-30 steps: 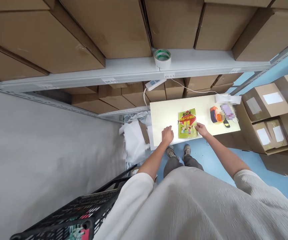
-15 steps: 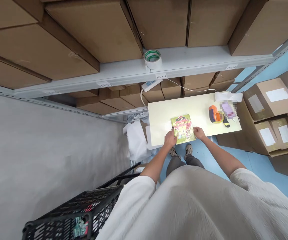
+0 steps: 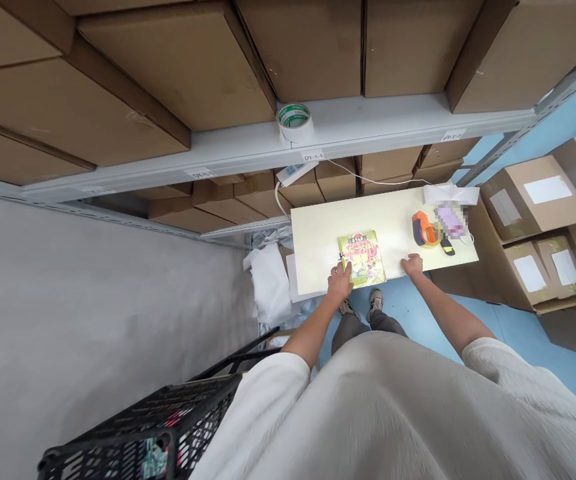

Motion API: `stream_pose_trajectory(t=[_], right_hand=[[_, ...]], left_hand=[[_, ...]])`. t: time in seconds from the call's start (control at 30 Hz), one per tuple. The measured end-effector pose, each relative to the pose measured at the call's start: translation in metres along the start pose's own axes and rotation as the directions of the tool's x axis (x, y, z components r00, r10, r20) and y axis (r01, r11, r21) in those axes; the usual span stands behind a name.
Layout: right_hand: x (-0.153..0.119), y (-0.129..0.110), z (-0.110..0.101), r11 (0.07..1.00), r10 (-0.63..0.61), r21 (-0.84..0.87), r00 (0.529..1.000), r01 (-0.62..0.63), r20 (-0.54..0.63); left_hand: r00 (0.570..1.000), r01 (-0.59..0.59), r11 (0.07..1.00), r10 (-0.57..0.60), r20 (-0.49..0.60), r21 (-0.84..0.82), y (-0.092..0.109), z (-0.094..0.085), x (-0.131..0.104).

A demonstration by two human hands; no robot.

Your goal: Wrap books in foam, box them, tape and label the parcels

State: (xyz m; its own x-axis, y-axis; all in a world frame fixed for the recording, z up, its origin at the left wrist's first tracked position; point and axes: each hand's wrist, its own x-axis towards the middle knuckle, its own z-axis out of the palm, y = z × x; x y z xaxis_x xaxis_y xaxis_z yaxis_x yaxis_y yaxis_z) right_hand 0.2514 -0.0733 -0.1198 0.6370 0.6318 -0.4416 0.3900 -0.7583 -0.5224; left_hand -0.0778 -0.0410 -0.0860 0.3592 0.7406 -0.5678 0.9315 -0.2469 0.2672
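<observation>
Where left hand (image 3: 340, 281) touches, glossy rectangular book (image 3: 364, 259), smooth tabletop (image 3: 317, 233)

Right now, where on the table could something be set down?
Left of the book, toward the table's left edge; and between book and orange tape dispenser, beyond the right hand. The right end is crowded: dispenser, black tool, blurred purple item.

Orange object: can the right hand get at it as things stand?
Probably yes: the right hand, apart from the book, is at the near edge of the table, close to the orange object, nothing visible between them.
</observation>
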Motion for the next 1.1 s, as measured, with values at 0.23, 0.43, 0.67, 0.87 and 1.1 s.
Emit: stream_pose_trajectory(t=[0.23, 0.43, 0.67, 0.87, 1.1], right_hand=[[-0.004, -0.009, -0.001, 0.981, 0.195, 0.010, 0.979, -0.196, 0.052], [-0.024, -0.035, 0.009, 0.982, -0.025, 0.190, 0.997, 0.010, 0.075], [-0.061, -0.067, 0.047, 0.924, -0.383, 0.124, 0.881, 0.362, 0.278], [-0.072, -0.069, 0.080, 0.906, -0.419, 0.118, 0.831, 0.406, 0.365], [-0.075, -0.057, 0.086, 0.931, -0.346, 0.276, 0.821, 0.240, 0.454]], left_hand=[[1.000, 0.012, 1.000, -0.012, 0.019, 0.024, 0.001, -0.002, 0.001], [1.000, 0.026, 0.999, -0.027, 0.015, 0.020, 0.005, -0.002, 0.000], [1.000, 0.003, 0.999, -0.003, -0.002, -0.032, 0.002, -0.008, -0.006], [0.998, -0.045, 0.995, 0.041, -0.041, -0.089, -0.006, -0.012, -0.014], [0.975, -0.196, 0.969, 0.176, -0.136, -0.149, 0.018, -0.019, -0.006]])
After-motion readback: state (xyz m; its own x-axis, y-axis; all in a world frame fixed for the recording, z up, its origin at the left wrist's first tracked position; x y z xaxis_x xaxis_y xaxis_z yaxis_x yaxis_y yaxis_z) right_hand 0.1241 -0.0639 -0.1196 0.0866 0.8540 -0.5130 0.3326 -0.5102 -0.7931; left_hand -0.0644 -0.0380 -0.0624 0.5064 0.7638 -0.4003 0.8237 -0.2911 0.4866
